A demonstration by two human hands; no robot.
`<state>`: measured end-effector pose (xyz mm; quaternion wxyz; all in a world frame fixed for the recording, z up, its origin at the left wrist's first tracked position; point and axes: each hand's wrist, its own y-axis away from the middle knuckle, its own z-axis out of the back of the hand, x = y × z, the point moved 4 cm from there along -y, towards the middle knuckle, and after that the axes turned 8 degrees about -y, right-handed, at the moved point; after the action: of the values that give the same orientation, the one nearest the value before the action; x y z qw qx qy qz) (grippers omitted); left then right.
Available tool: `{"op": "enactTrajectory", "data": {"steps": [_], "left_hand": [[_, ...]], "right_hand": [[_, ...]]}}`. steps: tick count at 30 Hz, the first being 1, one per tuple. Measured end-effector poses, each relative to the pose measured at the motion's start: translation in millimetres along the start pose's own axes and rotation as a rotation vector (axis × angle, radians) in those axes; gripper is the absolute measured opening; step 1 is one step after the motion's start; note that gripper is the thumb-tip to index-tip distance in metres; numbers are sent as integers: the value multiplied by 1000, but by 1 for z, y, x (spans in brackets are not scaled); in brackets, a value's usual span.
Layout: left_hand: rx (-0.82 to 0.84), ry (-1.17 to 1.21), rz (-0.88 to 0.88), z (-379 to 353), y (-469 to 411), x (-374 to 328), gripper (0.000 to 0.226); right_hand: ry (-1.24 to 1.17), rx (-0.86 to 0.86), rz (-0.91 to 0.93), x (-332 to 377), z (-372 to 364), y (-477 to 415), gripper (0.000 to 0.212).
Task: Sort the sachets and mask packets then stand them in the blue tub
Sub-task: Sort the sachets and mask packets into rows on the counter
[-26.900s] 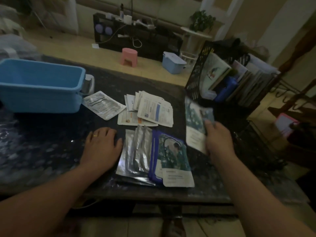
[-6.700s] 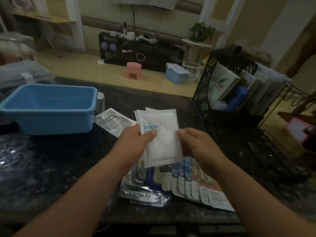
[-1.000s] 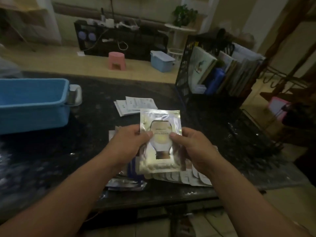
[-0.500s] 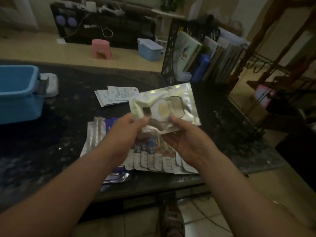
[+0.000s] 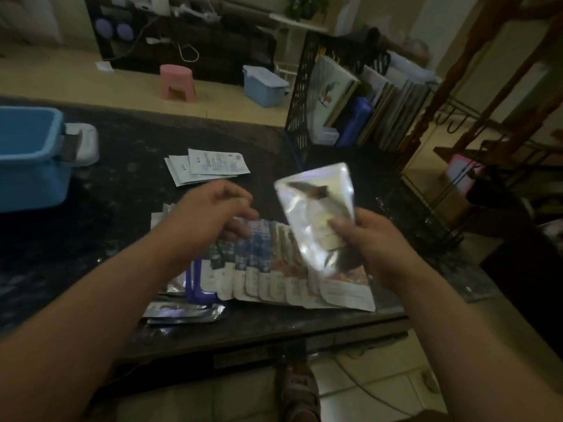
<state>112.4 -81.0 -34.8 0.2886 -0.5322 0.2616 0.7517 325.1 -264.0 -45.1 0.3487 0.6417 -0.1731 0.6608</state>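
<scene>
Sorting step. Right hand point(image 5: 374, 239) pinches silver packet point(image 5: 313, 208), held above fanned mask packets point(image 5: 274, 278) on surface point(image 5: 115, 214). Left hand point(image 5: 210, 214) loose, holds nothing. Blue tub point(image 5: 30, 178) far left, well apart. Next, likely: lay silver packet with matching ones.

Glossy foil mask packet point(image 5: 316, 214); smooth plastic blue tub point(image 5: 30, 166); table point(image 5: 122, 214) seemingly polished stone.

On your desk point(image 5: 115, 226), the tub point(image 5: 27, 184) stands far left; the sachets point(image 5: 210, 166) lie mid-desk, behind the row of mask packets point(image 5: 283, 278) along the near edge. The rack point(image 5: 300, 95) stands rear right. Your right hand point(image 5: 374, 242) holds one packet point(image 5: 316, 208) above the row's right end.
</scene>
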Motion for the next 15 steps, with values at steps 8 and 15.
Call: {"op": "enactTrajectory", "data": {"steps": [8,15], "left_hand": [[-204,113,83,29,-15,22,16],[-272,175,119,55,-14,28,16]], "right_hand": [[707,-302,-185,-95,59,-41,30],[1092,-448,40,-69,42,-35,39]]}}
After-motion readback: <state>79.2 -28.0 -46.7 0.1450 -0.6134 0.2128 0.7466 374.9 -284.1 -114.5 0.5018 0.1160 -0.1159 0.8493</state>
